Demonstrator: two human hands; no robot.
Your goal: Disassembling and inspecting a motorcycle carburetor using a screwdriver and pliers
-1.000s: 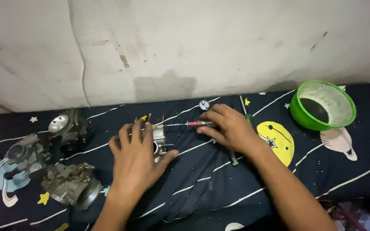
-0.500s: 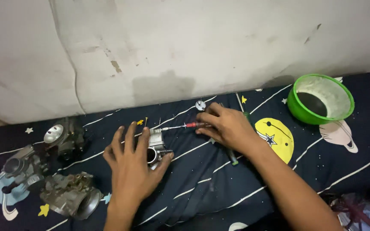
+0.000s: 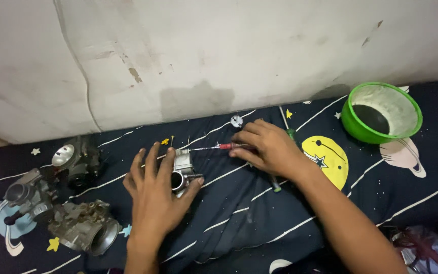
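My left hand (image 3: 154,195) lies flat with its fingers spread, its thumb and forefinger around a small metal carburetor part (image 3: 182,170) on the dark space-print cloth (image 3: 239,213). My right hand (image 3: 264,148) grips the red handle of a thin screwdriver (image 3: 210,148) whose tip points left at the top of that part. Under my right hand lie two more screwdrivers with green handles (image 3: 291,133).
Three carburetor bodies stand at the left: one upper (image 3: 74,161), one far left (image 3: 25,195), one lower (image 3: 84,227). A green bowl (image 3: 381,112) sits at the right by the wall. A small round metal piece (image 3: 236,121) lies near the wall.
My left hand has lifted off the metal part and slid down, uncovering it. The view has shifted slightly. My right hand still holds the screwdriver in place.
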